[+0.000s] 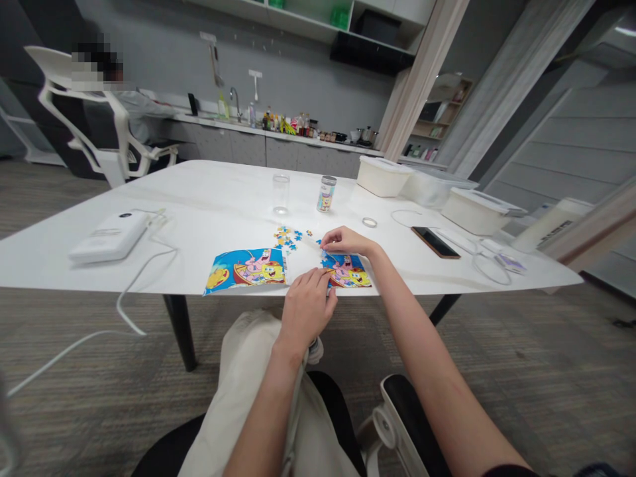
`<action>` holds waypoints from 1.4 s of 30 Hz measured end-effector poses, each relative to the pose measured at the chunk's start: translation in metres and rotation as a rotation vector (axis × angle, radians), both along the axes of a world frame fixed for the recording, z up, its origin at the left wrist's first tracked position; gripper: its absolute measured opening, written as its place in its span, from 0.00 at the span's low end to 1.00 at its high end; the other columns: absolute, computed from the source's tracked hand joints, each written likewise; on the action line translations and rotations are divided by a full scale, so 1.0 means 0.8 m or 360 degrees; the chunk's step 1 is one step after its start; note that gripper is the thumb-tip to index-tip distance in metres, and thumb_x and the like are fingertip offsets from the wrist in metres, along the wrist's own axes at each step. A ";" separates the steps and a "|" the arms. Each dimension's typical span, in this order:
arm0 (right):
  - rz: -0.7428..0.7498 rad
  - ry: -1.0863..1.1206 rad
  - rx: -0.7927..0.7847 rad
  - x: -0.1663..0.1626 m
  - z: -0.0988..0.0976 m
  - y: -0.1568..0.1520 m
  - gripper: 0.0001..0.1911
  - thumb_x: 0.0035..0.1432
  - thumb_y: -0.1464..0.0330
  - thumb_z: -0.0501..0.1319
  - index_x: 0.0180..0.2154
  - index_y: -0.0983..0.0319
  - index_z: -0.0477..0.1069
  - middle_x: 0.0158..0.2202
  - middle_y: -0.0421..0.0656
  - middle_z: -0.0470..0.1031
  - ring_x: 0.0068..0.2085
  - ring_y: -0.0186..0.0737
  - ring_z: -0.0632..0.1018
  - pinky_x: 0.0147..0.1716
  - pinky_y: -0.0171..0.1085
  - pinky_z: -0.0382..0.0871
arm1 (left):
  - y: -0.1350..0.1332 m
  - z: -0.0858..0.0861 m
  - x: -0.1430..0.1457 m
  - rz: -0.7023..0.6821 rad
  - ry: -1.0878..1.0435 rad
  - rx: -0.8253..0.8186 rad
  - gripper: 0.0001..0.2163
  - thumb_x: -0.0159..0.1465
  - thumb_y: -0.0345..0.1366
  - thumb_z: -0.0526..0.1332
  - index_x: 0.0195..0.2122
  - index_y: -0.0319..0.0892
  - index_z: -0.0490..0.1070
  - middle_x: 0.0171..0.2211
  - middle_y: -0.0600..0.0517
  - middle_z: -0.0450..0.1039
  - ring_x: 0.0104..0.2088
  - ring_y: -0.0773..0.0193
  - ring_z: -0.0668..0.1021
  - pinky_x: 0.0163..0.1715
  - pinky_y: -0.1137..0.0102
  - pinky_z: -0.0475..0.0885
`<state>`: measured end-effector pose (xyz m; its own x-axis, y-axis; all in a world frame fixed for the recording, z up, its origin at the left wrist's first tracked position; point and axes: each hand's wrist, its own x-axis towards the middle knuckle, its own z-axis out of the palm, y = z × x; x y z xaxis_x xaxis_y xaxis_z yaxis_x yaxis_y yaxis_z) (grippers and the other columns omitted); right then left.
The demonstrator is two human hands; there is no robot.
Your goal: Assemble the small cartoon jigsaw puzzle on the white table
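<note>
A partly assembled jigsaw puzzle (350, 273) with a blue background and cartoon figures lies at the table's near edge. My right hand (350, 240) is over its upper left corner, thumb and fingertips pinched at a small blue puzzle piece, mostly hidden by the fingers. At the puzzle's left edge, my left hand (309, 301) rests with fingers laid forward and thumb apart, holding nothing. To its left is a picture sheet (248, 270) with the same cartoon scene, slightly curled along its near edge. Several loose puzzle pieces (285, 237) are scattered just beyond the sheet.
Farther back stand a clear jar (281, 194) and a printed canister (326, 194). A ring (369, 222), a phone (434, 242), cables and white boxes (382, 177) lie to the right. A white device (109, 237) is at left. A person sits beyond the table.
</note>
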<state>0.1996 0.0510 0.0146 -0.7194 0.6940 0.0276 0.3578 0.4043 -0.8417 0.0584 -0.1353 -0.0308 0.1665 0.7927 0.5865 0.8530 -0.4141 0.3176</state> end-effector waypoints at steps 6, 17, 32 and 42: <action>0.0036 -0.0047 0.0003 0.000 0.002 -0.003 0.12 0.43 0.65 0.69 0.30 0.65 0.79 0.29 0.43 0.80 0.29 0.34 0.75 0.32 0.33 0.69 | 0.001 -0.002 0.000 -0.0001 0.0003 0.0000 0.13 0.67 0.33 0.55 0.51 0.41 0.71 0.52 0.45 0.75 0.52 0.56 0.75 0.54 0.60 0.68; 0.0037 -0.0027 -0.0100 0.000 -0.001 0.000 0.13 0.43 0.64 0.70 0.32 0.66 0.80 0.29 0.42 0.80 0.29 0.33 0.75 0.30 0.31 0.68 | 0.000 -0.001 0.001 0.0002 0.0027 0.0003 0.13 0.67 0.33 0.54 0.50 0.40 0.71 0.51 0.46 0.75 0.52 0.57 0.75 0.54 0.60 0.68; 0.0078 -0.0079 -0.0060 -0.001 -0.002 0.000 0.14 0.44 0.64 0.70 0.32 0.66 0.79 0.30 0.43 0.80 0.31 0.33 0.76 0.34 0.32 0.69 | 0.001 -0.001 0.000 0.0008 0.0058 0.0019 0.13 0.67 0.33 0.54 0.51 0.40 0.70 0.52 0.46 0.74 0.52 0.58 0.75 0.54 0.61 0.68; 0.0085 -0.0157 0.0108 -0.001 0.001 0.000 0.13 0.45 0.63 0.69 0.32 0.65 0.80 0.30 0.43 0.80 0.31 0.34 0.75 0.34 0.34 0.68 | 0.001 0.000 0.000 0.0007 0.0062 0.0008 0.13 0.67 0.33 0.55 0.51 0.39 0.70 0.52 0.46 0.75 0.52 0.57 0.75 0.55 0.61 0.68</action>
<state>0.1987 0.0509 0.0152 -0.7570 0.6534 0.0001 0.4140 0.4797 -0.7736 0.0586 -0.1348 -0.0307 0.1858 0.7903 0.5839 0.8664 -0.4121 0.2821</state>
